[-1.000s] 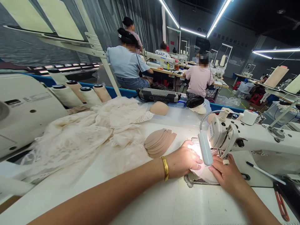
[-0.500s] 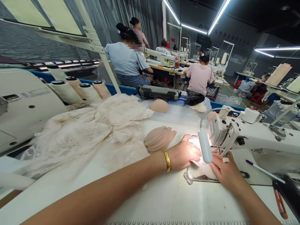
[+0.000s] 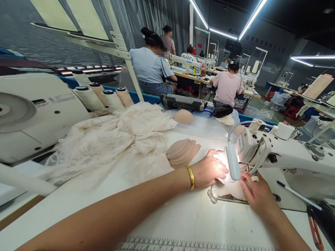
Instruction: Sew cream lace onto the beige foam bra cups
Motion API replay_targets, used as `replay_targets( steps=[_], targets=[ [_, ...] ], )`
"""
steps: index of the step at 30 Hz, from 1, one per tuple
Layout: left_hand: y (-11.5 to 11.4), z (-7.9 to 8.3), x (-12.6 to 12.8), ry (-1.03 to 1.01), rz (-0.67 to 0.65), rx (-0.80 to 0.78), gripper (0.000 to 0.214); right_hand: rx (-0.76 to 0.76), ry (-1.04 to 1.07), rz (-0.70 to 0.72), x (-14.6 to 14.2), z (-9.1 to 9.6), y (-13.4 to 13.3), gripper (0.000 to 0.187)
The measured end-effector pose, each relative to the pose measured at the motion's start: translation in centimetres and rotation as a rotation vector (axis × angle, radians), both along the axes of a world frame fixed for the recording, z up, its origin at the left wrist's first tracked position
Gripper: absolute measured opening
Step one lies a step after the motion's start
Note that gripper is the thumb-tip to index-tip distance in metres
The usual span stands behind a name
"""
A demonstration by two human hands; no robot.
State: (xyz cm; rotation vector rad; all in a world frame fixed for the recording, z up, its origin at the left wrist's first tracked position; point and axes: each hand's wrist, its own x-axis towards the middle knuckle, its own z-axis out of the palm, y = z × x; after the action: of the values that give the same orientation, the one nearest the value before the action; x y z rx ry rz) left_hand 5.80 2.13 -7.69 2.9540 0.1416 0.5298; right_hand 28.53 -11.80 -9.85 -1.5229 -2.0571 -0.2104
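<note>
A pale piece of fabric (image 3: 222, 159) lies in the bright lamp light at the sewing machine (image 3: 251, 144). My left hand (image 3: 211, 169), with a gold bangle at the wrist, is closed on its left side. My right hand (image 3: 258, 191) is at the fabric's right side, just by the needle area, thumb and forefinger drawn together on the edge. The grey-blue lamp (image 3: 232, 163) covers part of the fabric, and the machine head hides some right fingertips. Left of my left hand, a fanned stack of beige cut pieces (image 3: 181, 153) rests on the table.
A heap of cream lace fabric (image 3: 112, 136) spreads over the left of the table. Thread cones (image 3: 112, 100) stand behind it. A pen (image 3: 298, 195) and red-handled snips (image 3: 315, 232) lie at right. A ruler (image 3: 193, 243) runs along the front edge. Other people sit at machines beyond.
The view has swung slightly left, so the scene sits further right. My right thumb and forefinger have come closer together and a little back from the lamp. My left hand keeps its place on the fabric.
</note>
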Motion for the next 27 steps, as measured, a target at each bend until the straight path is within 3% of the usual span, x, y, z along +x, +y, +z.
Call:
replay_targets(
  steps=[15,27],
  targets=[
    [-0.8,-0.2,0.1,-0.057,0.010,0.040,0.016,0.063,0.095,-0.011,-0.8,0.9,0.1,0.018],
    [-0.7,-0.4,0.0,-0.058,0.026,0.054,0.017,0.061,0.069,0.016,-0.3,0.5,0.0,0.013]
  ],
)
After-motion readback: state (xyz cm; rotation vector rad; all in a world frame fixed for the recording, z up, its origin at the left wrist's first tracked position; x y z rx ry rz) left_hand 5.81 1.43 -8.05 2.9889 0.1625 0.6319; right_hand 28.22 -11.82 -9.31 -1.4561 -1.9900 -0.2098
